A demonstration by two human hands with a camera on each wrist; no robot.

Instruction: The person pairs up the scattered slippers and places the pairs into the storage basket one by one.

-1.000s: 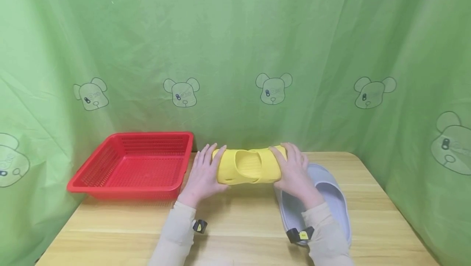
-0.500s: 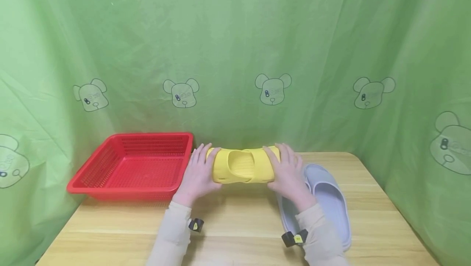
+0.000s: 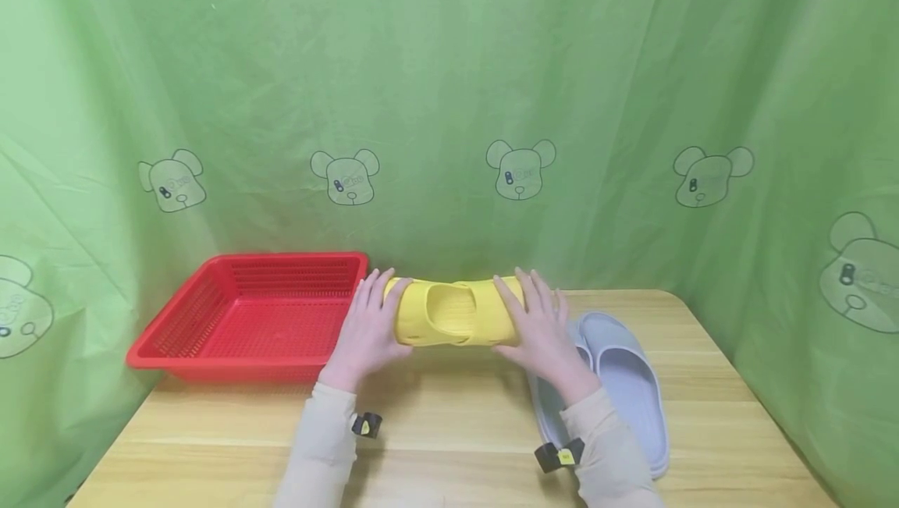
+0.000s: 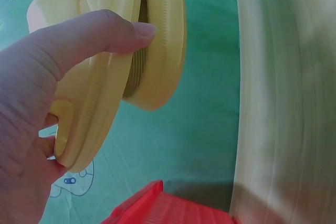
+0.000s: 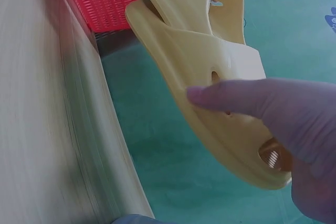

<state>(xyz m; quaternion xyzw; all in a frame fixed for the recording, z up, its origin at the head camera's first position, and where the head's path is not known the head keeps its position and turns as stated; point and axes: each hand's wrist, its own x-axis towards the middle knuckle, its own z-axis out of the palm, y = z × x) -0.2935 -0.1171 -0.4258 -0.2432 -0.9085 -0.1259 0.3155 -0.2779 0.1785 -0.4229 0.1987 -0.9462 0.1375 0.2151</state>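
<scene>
Both hands hold a pair of yellow slippers (image 3: pixel 495 314) above the table, nested into each other end to end. My left hand (image 3: pixel 367 330) grips the left end; in the left wrist view its thumb (image 4: pixel 105 32) lies along the yellow slippers (image 4: pixel 165 51) near the gap between them. At the right end, my right hand (image 3: pixel 544 332) grips with its thumb (image 5: pixel 236 97) across the yellow slippers (image 5: pixel 194 56). Below my right wrist lies a pair of grey-blue slippers (image 3: pixel 635 406) on the table, partly hidden by the hand and sleeve.
A red plastic basket (image 3: pixel 232 367) with perforated walls stands at the table's back left, close to my left hand. The wooden table (image 3: pixel 449 430) ends against a green curtain (image 3: pixel 435 102) printed with bear faces. Black straps circle both sleeves.
Both hands have carried the yellow slippers a little to the left, toward the red basket. More of the grey-blue slippers now shows. The basket has stayed put.
</scene>
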